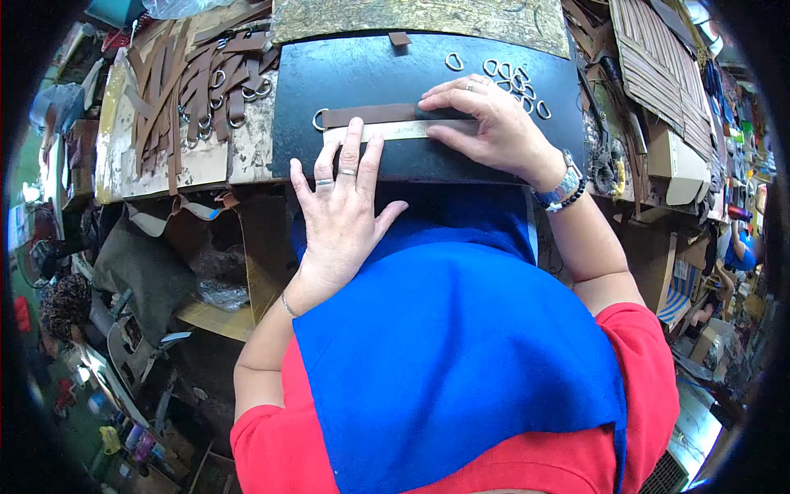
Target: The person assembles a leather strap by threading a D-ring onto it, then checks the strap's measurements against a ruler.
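Observation:
A brown leather strap [383, 114] lies across the black work mat [354, 74], with a metal D-ring [319, 120] at its left end. Just below the strap, and parallel to it, runs a pale template strip [403, 130] with faint markings. My left hand [341, 193] lies flat, fingers spread, its fingertips pressing on the pale strip and the strap's lower edge. At the right end, my right hand [490, 123] has its fingers on the strap's far side and its thumb on the near side. The strap's right end is partly hidden under that hand.
Several loose D-rings [514, 78] lie at the mat's upper right, and a small brown leather piece [399, 39] sits at its top edge. To the left are piled brown straps [160, 99], some with rings. Stacked brown strips [658, 70] stand at the right.

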`<state>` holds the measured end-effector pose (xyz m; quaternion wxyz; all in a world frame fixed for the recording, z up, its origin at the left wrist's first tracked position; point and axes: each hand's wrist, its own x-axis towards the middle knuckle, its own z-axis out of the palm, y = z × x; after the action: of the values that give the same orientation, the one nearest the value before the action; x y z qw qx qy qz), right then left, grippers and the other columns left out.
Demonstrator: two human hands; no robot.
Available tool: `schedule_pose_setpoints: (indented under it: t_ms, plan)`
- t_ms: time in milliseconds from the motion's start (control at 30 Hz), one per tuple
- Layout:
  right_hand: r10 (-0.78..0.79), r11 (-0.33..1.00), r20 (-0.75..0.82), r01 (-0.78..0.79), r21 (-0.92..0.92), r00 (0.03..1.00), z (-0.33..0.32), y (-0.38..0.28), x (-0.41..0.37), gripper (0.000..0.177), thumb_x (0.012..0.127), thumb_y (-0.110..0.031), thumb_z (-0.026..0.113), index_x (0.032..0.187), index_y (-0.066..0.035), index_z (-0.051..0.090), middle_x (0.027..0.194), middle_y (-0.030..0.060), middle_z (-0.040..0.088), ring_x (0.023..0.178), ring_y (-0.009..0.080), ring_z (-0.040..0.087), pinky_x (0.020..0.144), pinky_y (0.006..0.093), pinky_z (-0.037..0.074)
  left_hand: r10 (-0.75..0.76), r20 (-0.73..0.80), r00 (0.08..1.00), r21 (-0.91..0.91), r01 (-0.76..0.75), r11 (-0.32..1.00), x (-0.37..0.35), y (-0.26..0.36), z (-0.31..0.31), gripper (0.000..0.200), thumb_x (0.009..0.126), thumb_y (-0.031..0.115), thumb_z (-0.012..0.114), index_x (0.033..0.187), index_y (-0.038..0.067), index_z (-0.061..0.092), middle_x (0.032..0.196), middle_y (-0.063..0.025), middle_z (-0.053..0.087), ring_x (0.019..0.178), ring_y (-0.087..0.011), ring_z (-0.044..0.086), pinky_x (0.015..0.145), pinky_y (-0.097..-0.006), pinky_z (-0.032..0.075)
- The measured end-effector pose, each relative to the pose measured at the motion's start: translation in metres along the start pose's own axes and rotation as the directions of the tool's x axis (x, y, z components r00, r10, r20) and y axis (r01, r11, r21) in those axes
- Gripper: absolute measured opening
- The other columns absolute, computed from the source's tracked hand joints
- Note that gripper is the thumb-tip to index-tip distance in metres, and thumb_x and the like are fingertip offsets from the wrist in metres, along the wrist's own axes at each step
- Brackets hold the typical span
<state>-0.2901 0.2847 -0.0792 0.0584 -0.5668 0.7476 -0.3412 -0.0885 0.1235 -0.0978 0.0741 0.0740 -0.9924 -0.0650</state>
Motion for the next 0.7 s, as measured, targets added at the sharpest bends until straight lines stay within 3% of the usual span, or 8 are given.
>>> schedule_pose_setpoints:
  t_ms: [367, 567, 700]
  plan:
    - [-0.017, 0.999, -0.004, 0.017, -0.049, 1.000, -0.0020, -0.0002, -0.0084, 0.016, 0.084, -0.019, 0.075, 0.094, -0.008, 0.072, 0.109, 0.0072, 0.070, 0.102, 0.0279, 0.065, 0.092, 0.0392, 0.050, -0.002, 0.009, 1.000, 0.017, 0.002, 1.000, 0.0012, -0.0003, -0.0024, 0.098, 0.070, 0.052, 0.082, 0.151, 0.017, 0.038, 0.159, -0.0070, 0.031, 0.138, -0.0290, 0.034, 0.111, -0.0665, 0.022]
    - [-0.008, 0.999, -0.042, 0.006, -0.045, 0.999, 0.0020, 0.0013, -0.0077, 0.014, 0.087, -0.013, 0.069, 0.101, -0.008, 0.071, 0.108, 0.0080, 0.070, 0.102, 0.0287, 0.064, 0.092, 0.0391, 0.050, -0.001, 0.005, 1.000, 0.010, 0.001, 1.000, 0.0014, 0.0000, -0.0036, 0.100, 0.069, 0.050, 0.083, 0.151, 0.017, 0.037, 0.159, -0.0069, 0.031, 0.139, -0.0292, 0.034, 0.110, -0.0670, 0.024]
    - [-0.022, 0.993, -0.031, 0.018, -0.115, 0.999, 0.0034, -0.0015, -0.0064, 0.023, 0.089, -0.008, 0.065, 0.111, -0.011, 0.070, 0.108, 0.0081, 0.068, 0.103, 0.0289, 0.063, 0.091, 0.0395, 0.050, -0.001, 0.002, 1.000, 0.006, 0.001, 1.000, 0.0016, -0.0002, -0.0029, 0.100, 0.069, 0.050, 0.084, 0.151, 0.017, 0.037, 0.159, -0.0073, 0.031, 0.140, -0.0291, 0.034, 0.110, -0.0673, 0.024]
